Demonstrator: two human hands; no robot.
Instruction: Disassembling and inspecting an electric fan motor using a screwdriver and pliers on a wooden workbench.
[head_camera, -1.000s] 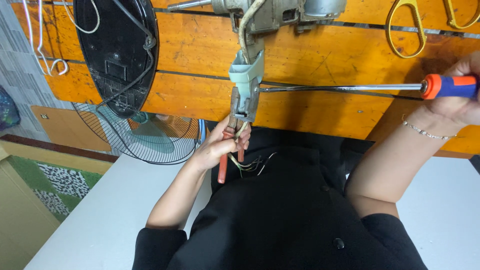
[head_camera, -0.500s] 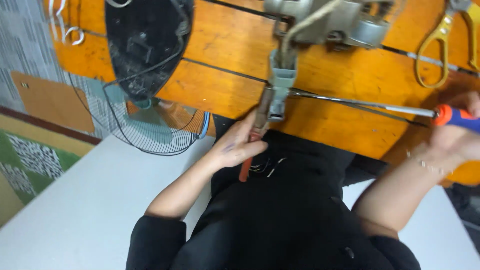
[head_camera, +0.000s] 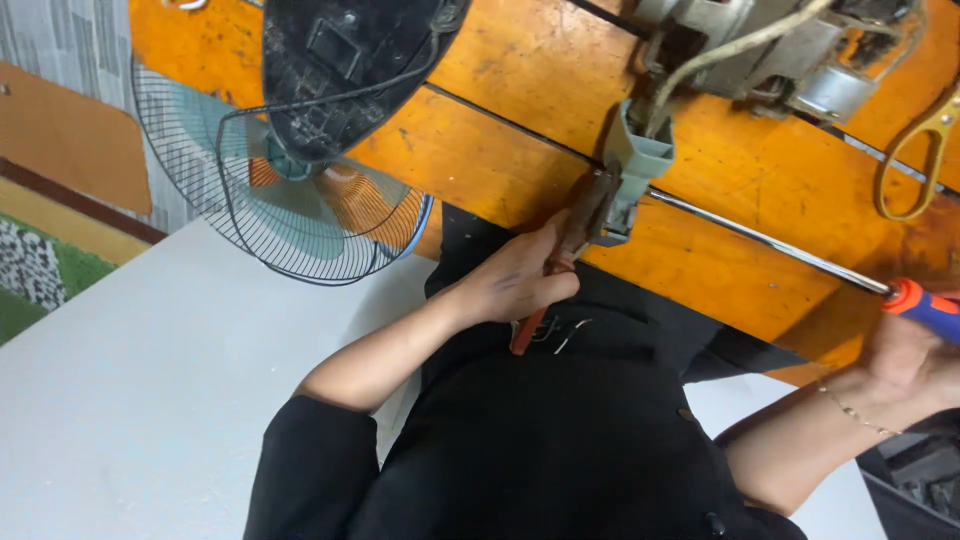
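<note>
Head view, left hand (head_camera: 515, 282) closed around red-handled pliers (head_camera: 560, 265), jaws at its 1 o'clock gripping grey fan bracket (head_camera: 632, 165), right hand (head_camera: 915, 355) wrapped on screwdriver (head_camera: 800, 258) handle, shaft reaching the bracket at 10 o'clock, orange workbench (head_camera: 520, 150) beneath.

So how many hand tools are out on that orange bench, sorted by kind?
Pliers, gripped by the left hand: 1
Screwdriver, held by the right hand: 1
Scissors, lying at the bench's right edge: 1
Total: 3
</note>
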